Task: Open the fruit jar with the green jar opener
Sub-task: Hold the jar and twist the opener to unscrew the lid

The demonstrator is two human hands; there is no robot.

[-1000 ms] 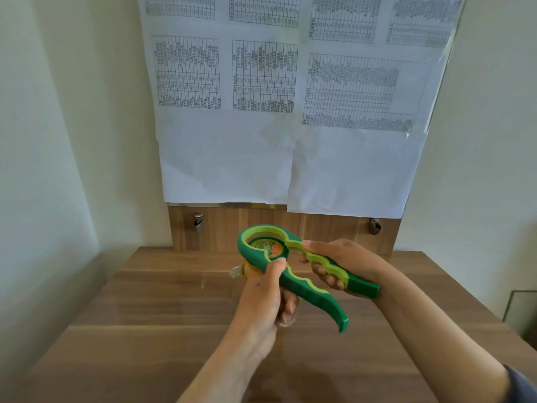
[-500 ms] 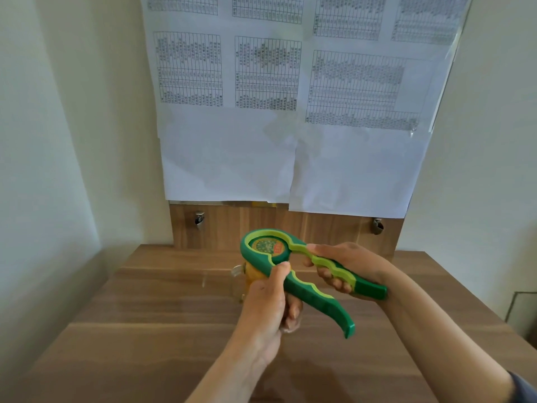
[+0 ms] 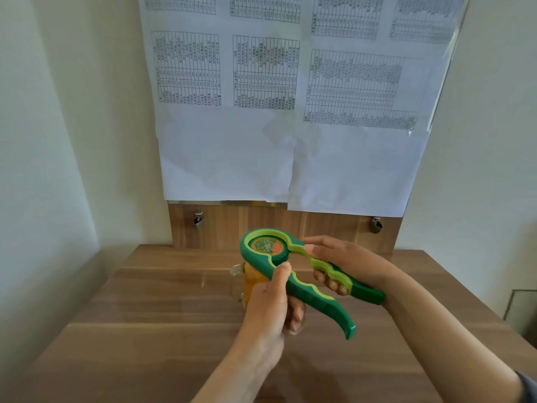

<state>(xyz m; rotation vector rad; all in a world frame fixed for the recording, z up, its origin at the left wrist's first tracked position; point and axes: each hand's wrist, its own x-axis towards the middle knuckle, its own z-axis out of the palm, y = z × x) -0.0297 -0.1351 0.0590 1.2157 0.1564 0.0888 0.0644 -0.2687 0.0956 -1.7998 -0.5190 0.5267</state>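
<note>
The fruit jar (image 3: 250, 282), glass with yellow-orange contents, stands upright above the wooden table (image 3: 151, 338). Its lid (image 3: 265, 245) has a green and orange printed top. The green jar opener (image 3: 305, 290) has its round jaw ringed around the lid, and its two wavy handles spread toward the right. My left hand (image 3: 268, 309) wraps the jar body, thumb resting on the near handle. My right hand (image 3: 343, 263) grips the far handle. Much of the jar is hidden behind my left hand.
A wooden back panel (image 3: 261, 225) with two metal clips (image 3: 198, 219) rises behind the table. Large printed paper sheets (image 3: 287, 112) hang on the wall above. White walls close in on the left and right.
The opener's jaw has settled more squarely over the lid, showing more of the printed top. Both hands keep their grips; the view has shifted slightly.
</note>
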